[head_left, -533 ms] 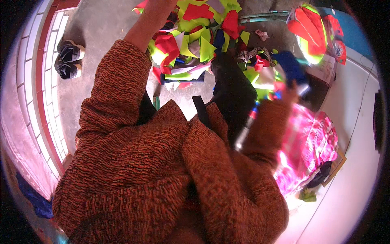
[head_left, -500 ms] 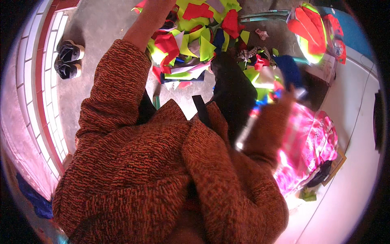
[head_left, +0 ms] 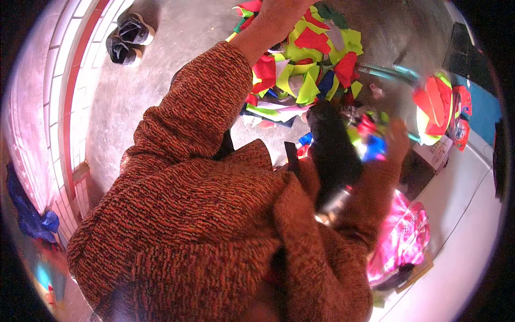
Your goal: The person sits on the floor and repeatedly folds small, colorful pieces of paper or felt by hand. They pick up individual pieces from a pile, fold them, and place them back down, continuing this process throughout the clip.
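Note:
My left hand (head_left: 281,19) reaches far forward to the top edge of the view, over the far left side of a heap of fabric scraps (head_left: 313,40). Its fingers are cut off by that edge. The scraps are mostly yellow-green and red, with some blue and grey pieces. On the right, my right hand (head_left: 397,135) is smeared by motion, so its fingers cannot be made out. Just left of it a blue piece of cloth (head_left: 374,148) lies among more bright scraps, also blurred. My dark-clad leg (head_left: 333,147) stands between the two groups of scraps.
Dark shoes (head_left: 126,40) stand on the floor by the tiled wall edge at the left. A pink checked cloth (head_left: 402,236) lies at the lower right. Orange and yellow-green fabric (head_left: 433,107) sits at the right, near pale green bars (head_left: 387,74).
The view has swung, shifting the scene right and downward. Blue cloth showed just beyond my right hand before; now it is left of the hand, among the scraps. My left arm still reaches forward.

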Available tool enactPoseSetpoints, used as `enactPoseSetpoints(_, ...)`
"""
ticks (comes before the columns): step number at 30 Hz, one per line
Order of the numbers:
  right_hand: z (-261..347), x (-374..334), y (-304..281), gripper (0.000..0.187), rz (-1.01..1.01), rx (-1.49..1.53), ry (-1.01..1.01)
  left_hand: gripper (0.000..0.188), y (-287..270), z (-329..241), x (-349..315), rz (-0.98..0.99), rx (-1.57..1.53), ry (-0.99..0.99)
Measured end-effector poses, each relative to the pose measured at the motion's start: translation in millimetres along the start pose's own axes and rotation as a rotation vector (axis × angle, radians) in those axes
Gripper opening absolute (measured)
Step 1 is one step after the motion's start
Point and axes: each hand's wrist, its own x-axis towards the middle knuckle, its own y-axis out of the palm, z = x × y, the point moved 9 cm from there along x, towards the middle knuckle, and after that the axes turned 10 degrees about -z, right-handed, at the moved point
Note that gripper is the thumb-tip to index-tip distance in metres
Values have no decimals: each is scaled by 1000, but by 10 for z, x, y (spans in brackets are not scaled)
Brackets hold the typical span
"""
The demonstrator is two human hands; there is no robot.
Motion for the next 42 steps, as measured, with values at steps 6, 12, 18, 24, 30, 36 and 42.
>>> enactPoseSetpoints(6,742,179,1342,39,359,317,258,24,-311,2,36,-191,31,-243)
enactPoseSetpoints(12,703,302,2366,50,497,59,182,28,-350,173,-26,-191,-99,-465)
enactPoseSetpoints(18,571,522,3192,68,346,-290,-481,20,-8,44,-203,133,182,-302)
enactPoseSetpoints(24,643,549,3821,104,263,-442,-552,22,490,-40,-739,485,-138,-602)
enactPoseSetpoints(30,738,324,4195,116,341,-606,-569,34,607,-306,-931,753,-7,-451)
enactPoseSetpoints(36,681,248,4409,83,443,-754,-484,37,527,-207,-965,768,142,-506)
enactPoseSetpoints(42,358,477,4330,32,245,-530,-581,33,508,-272,-891,690,120,-465)
